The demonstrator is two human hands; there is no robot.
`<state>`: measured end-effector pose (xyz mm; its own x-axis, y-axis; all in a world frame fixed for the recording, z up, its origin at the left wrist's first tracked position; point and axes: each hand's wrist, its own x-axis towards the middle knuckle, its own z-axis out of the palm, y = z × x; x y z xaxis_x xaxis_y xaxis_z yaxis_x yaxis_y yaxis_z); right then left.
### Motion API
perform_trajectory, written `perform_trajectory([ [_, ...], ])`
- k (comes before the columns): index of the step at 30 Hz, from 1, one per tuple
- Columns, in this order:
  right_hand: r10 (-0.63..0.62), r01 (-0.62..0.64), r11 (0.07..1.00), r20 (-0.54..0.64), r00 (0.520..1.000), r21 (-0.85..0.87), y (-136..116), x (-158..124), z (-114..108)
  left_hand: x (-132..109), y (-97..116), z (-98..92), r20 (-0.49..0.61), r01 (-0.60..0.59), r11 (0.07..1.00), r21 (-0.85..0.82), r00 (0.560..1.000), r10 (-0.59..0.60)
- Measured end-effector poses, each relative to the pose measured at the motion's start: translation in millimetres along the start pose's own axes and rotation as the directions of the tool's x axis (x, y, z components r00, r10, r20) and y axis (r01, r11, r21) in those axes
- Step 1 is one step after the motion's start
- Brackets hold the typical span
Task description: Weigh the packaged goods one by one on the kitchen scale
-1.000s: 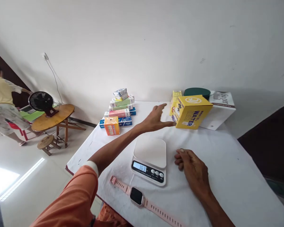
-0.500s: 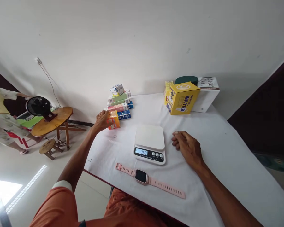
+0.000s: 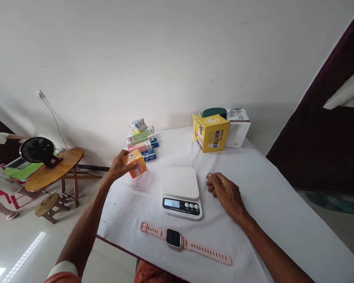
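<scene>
Your left hand [image 3: 119, 166], gripping an orange box [image 3: 139, 168] held tilted just in front of the stacked small cartons [image 3: 141, 135] at the left of the white-covered table [image 3: 283, 204]; whether its base touches the table cannot be told. Your right hand [image 3: 225, 193], fingers loosely curled in, beside a white scale [image 3: 180, 182] with 363 on its display. Also before you: one pink-strapped watch [image 3: 174, 238], flat, nearer you than the scale; one yellow box [image 3: 211, 137] lettered WATER, upright near the wall [image 3: 171, 59], a white box [image 3: 237, 131] just beside it.
</scene>
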<state>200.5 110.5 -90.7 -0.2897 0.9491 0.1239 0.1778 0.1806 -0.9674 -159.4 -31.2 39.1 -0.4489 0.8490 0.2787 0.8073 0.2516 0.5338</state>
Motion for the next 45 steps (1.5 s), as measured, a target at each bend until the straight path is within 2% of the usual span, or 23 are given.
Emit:
perform_trajectory([
  [3, 0.009, -0.009, 1.000, -0.005, 1.000, 0.008, -4.1, -1.7, 0.9, -2.7, 33.3, -5.4, 0.015, -0.078, 0.990, -0.116, 0.997, 0.080],
  [5, 0.007, -0.006, 1.000, -0.011, 1.000, 0.026, -5.4, -1.9, 1.9, -4.8, 56.5, -1.3, 0.056, -0.136, 0.971, -0.194, 0.987, 0.150],
  [9, 0.005, -0.004, 0.999, -0.004, 1.000, 0.048, -4.9, -1.1, 3.1, -12.9, 94.7, 23.9, 0.188, -0.227, 0.928, -0.294, 0.939, 0.289],
  [13, 0.002, -0.002, 0.999, -0.011, 1.000, 0.046, -4.7, 0.2, 3.1, -16.8, 114.7, 52.8, 0.301, -0.287, 0.914, -0.285, 0.879, 0.370],
  [16, 0.005, -0.004, 0.999, -0.016, 1.000, 0.047, -5.4, 1.0, 2.9, -13.2, 117.6, 67.6, 0.343, -0.298, 0.921, -0.249, 0.863, 0.372],
  [19, 0.012, -0.011, 0.999, -0.011, 1.000, 0.049, -5.1, 1.6, 3.2, -8.7, 115.7, 74.6, 0.351, -0.304, 0.923, -0.235, 0.859, 0.372],
  [23, 0.013, -0.012, 0.999, -0.008, 1.000, 0.045, -0.5, 1.3, 3.7, -10.1, 112.7, 71.4, 0.374, -0.339, 0.908, -0.246, 0.831, 0.412],
  [25, 0.021, -0.020, 0.999, -0.012, 1.000, 0.041, 2.6, 1.7, 3.6, -14.0, 107.8, 66.5, 0.352, -0.351, 0.893, -0.281, 0.828, 0.436],
  [27, 0.017, -0.017, 1.000, -0.011, 1.000, 0.026, 4.8, 2.6, 3.2, -19.6, 96.5, 62.2, 0.286, -0.291, 0.889, -0.353, 0.872, 0.398],
  [29, 0.003, -0.003, 1.000, -0.001, 1.000, 0.008, 5.1, 3.1, 2.8, -27.7, 78.1, 59.9, 0.199, -0.178, 0.879, -0.442, 0.936, 0.289],
  [31, -0.006, 0.006, 1.000, 0.001, 1.000, 0.008, 3.6, 2.6, 2.9, -38.7, 55.9, 60.5, 0.126, -0.081, 0.862, -0.500, 0.978, 0.165],
  [34, 0.003, -0.003, 1.000, -0.014, 1.000, 0.027, -0.2, 1.2, 3.9, -56.3, 29.3, 64.7, 0.117, 0.002, 0.862, -0.506, 0.991, 0.067],
  [36, 0.010, -0.010, 0.999, -0.020, 1.000, 0.034, -2.4, 0.6, 4.4, -64.0, 24.1, 67.2, 0.150, 0.012, 0.870, -0.492, 0.986, 0.071],
  [38, 0.008, -0.007, 0.999, -0.020, 1.000, 0.040, -4.0, -0.1, 4.3, -65.4, 30.9, 68.5, 0.140, -0.041, 0.884, -0.466, 0.983, 0.120],
  [40, -0.005, 0.006, 0.999, -0.019, 1.000, 0.046, -5.3, -1.0, 3.6, -60.1, 46.6, 69.1, 0.099, -0.152, 0.895, -0.420, 0.972, 0.211],
  [42, -0.017, 0.018, 0.999, -0.021, 1.000, 0.050, -6.4, -1.9, 3.0, -49.9, 65.9, 69.7, 0.089, -0.269, 0.893, -0.360, 0.943, 0.320],
  [45, -0.016, 0.017, 0.998, -0.025, 1.000, 0.056, -7.8, -2.0, 3.2, -31.6, 92.4, 70.2, 0.170, -0.401, 0.878, -0.260, 0.876, 0.451],
])
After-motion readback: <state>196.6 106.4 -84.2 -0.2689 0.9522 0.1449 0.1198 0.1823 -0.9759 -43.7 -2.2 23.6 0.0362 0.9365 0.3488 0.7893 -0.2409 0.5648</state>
